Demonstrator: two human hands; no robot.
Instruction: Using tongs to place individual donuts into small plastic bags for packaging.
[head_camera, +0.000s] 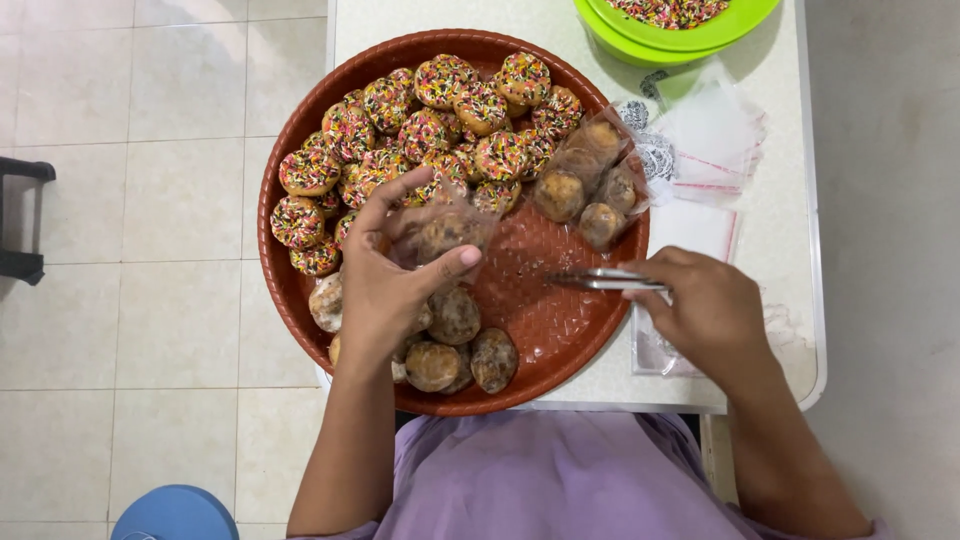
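Note:
A round brown tray (560, 330) lies on a white table and carries several sprinkle-covered doughnuts (430, 120) at its far side and plain brown ones (455, 355) at its near side. My left hand (385, 280) holds a small clear plastic bag (445, 228) with a plain doughnut in it, above the tray's left half. My right hand (705, 305) grips metal tongs (605, 280) whose tips point left over the tray's middle. A filled clear bag of plain doughnuts (590, 180) rests on the tray's right side.
Two stacked green bowls (680, 35) holding sprinkles stand at the table's far edge. Empty clear bags (710, 130) lie right of the tray. A tiled floor is at left, with a blue round object (175, 512) at the bottom left and a black frame (22, 215) at the left edge.

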